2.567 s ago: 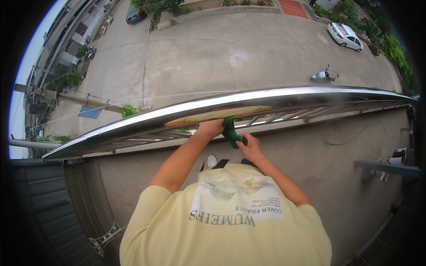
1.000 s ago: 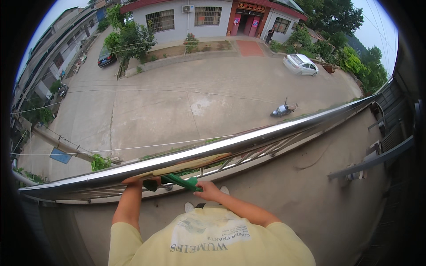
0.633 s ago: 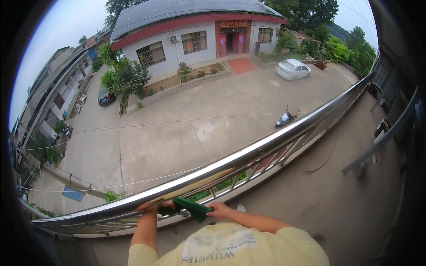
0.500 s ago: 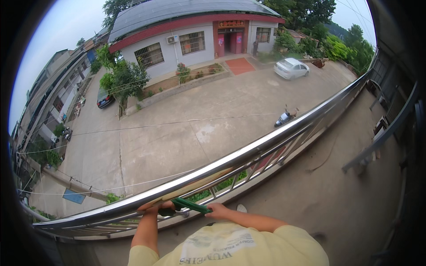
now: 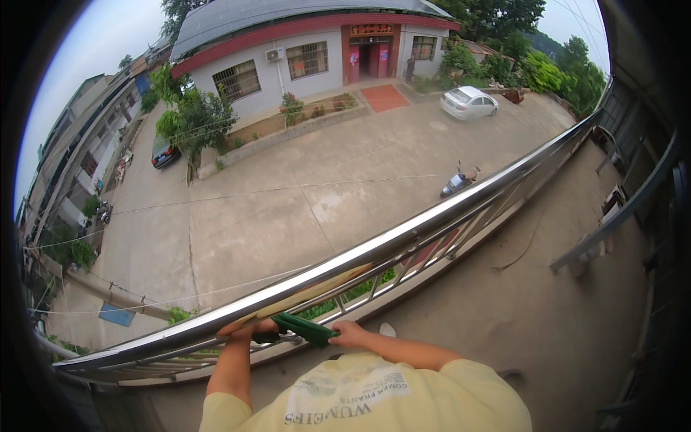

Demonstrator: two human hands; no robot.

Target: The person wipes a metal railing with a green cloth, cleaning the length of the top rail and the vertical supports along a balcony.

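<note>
A dark green cloth [image 5: 305, 330], gathered into a long strip, stretches between my two hands just below the shiny metal top rail [image 5: 360, 251]. My right hand [image 5: 348, 334] pinches its right end. At the other end is my left hand [image 5: 247, 330], closed about the cloth close under the rail; its fingers are partly hidden. A darker part of the cloth hangs below the left fingers beside the lower bars. Whether the cloth passes around a bar, I cannot tell.
The railing curves from lower left to upper right, with a concrete balcony floor [image 5: 461, 324] on my side. A grey metal bar [image 5: 612, 225] stands at the right. Beyond lie a paved yard [image 5: 288, 209], a scooter [image 5: 458, 181], a white car [image 5: 469, 104] and a building.
The green cloth looks wider and more spread between my hands, and its near part sits lower. Both hands keep their hold; the whole view has shifted slightly.
</note>
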